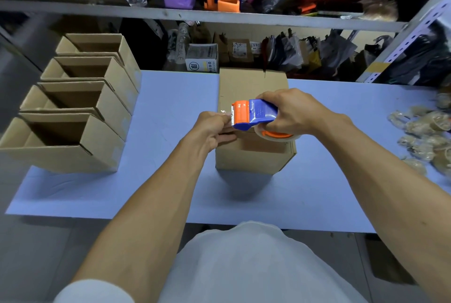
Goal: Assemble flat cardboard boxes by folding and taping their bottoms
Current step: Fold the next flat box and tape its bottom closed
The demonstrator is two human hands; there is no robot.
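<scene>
From the head view, our right hand (pixel 290 112) wraps the tape dispenser (pixel 253 114) above the box (pixel 251 153). Our left hand (pixel 212 129) pinches the tape end (pixel 225 113) just off its toothed edge. The box sits directly beneath both grips, its long axis running away from us; we judge the tape goes down onto it next.

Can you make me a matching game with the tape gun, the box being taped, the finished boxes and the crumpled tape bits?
Things:
1. tape dispenser
2. box being taped
3. finished boxes
4. crumpled tape bits

Places:
A. table's right edge
B. in the right hand
C. row on the table's left
D. middle of the table

Pairs: 1-B, 2-D, 3-C, 4-A
</scene>
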